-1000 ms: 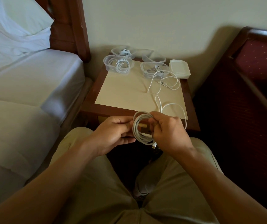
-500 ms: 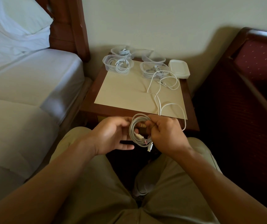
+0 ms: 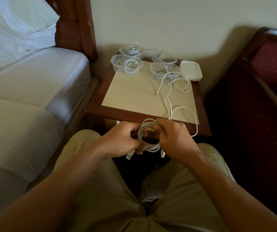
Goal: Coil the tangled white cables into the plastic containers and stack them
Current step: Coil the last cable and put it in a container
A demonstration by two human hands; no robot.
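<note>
Left hand (image 3: 122, 141) and right hand (image 3: 173, 139) both grasping white cable coil (image 3: 148, 136). Loose tail trailing toward 1 o'clock onto bedside table (image 3: 99, 104).

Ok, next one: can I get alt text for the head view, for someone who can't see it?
A seated person's left hand and right hand grip a coiled white cable above their lap, its loose tail running up onto a wooden bedside table. At the table's back stand clear plastic containers, several holding coiled cables, beside a stack of white lids.

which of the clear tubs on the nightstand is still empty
The back-right container, nearest the wall beside the stack of white lids. The other three each hold white cable.
</note>
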